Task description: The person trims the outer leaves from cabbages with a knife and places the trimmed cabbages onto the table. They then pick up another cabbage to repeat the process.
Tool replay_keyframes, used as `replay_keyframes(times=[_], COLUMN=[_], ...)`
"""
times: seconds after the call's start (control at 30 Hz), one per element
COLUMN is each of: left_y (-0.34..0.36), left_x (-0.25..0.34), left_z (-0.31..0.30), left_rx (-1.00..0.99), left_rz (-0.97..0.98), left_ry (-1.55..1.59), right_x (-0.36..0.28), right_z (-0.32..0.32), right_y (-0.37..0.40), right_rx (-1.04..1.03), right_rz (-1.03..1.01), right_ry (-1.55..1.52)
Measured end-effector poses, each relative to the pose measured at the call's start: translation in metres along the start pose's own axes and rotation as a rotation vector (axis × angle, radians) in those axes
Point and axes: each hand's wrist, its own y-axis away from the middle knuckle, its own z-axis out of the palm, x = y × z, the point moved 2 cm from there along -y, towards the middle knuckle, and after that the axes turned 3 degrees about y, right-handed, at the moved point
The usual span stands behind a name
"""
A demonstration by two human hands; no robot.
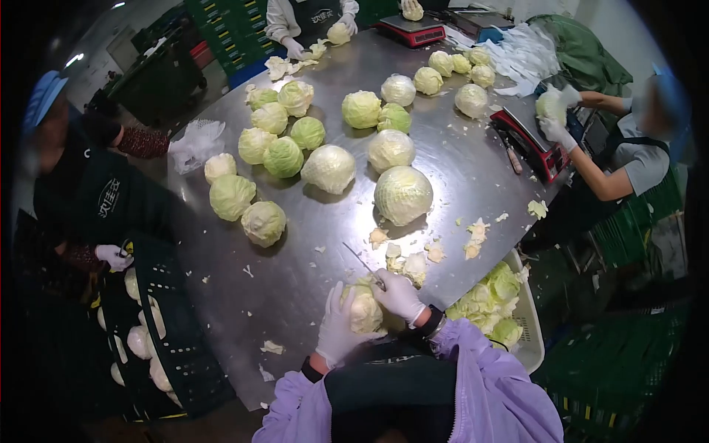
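Note:
At the near edge of the metal table (295, 277), a pale cabbage (365, 314) sits between my gloved hands. My left hand (341, 330) curves round its left side and underside, fingers against the leaves. In my right hand (399, 295) is a knife (363, 262), its thin blade pointing up and left, above the cabbage's upper right side. Cut cabbage stems (406, 266) and leaf scraps lie just beyond the right hand. Farther up the table is a plastic-wrapped cabbage (403, 196).
Several cabbages (283, 157) stand mid-table. A white basket of leaves (533, 340) is at right, a green crate (173, 332) at left. Three co-workers stand round the table, one by a red scale (535, 148). Another red scale (413, 29) stands at the far end.

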Motion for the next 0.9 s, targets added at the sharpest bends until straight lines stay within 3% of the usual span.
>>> replay_keyframes(times=[0.13, 0.2, 0.27, 0.33, 0.37, 0.4, 0.47, 0.6, 0.63, 0.67, 0.73, 0.8, 0.87, 0.9], left_y=[0.0, -0.002, -0.007, -0.009, -0.01, -0.01, -0.006, -0.007, -0.008, -0.008, -0.008, -0.008, -0.005, -0.004], left_x=[-0.009, -0.007, -0.003, 0.002, 0.004, 0.006, 0.003, -0.002, -0.002, -0.003, -0.005, -0.003, -0.001, 0.001], left_z=[-0.001, -0.001, -0.002, 0.0, -0.001, -0.002, -0.002, -0.002, -0.003, -0.004, -0.003, -0.003, 0.0, 0.002], left_rx=[0.029, 0.016, 0.0, -0.032, -0.032, -0.035, -0.041, -0.018, -0.014, -0.01, 0.007, 0.001, -0.005, 0.009], left_rz=[-0.065, -0.069, -0.064, -0.053, -0.053, -0.054, -0.064, -0.074, -0.102, -0.1, -0.079, -0.069, -0.072, -0.045], left_ry=[0.072, 0.069, 0.061, -0.009, -0.009, -0.007, -0.007, 0.042, 0.074, 0.074, 0.08, 0.067, 0.056, 0.02], right_x=[-0.009, -0.003, 0.014, 0.014, 0.015, 0.017, -0.002, -0.033, -0.02, -0.011, 0.0, 0.015, -0.003, -0.014], right_z=[-0.044, -0.054, -0.031, -0.014, -0.008, -0.008, -0.02, -0.059, -0.054, -0.05, -0.038, -0.014, -0.018, -0.026], right_y=[0.001, -0.001, 0.001, 0.002, 0.002, 0.002, 0.006, -0.001, -0.007, -0.006, 0.004, 0.013, 0.017, 0.02], right_rx=[-0.06, -0.184, -0.183, -0.119, -0.172, -0.176, -0.37, -0.309, -0.28, -0.279, -0.182, -0.228, -0.104, -0.283], right_rz=[0.052, 0.305, 0.283, -0.056, 0.084, 0.083, 0.352, 0.337, 0.225, 0.222, -0.136, -0.11, -0.062, 0.206], right_ry=[-0.283, -0.382, -0.372, -0.05, -0.14, -0.14, -0.91, -1.117, -0.87, -0.868, 0.008, -0.003, -0.076, -0.649])
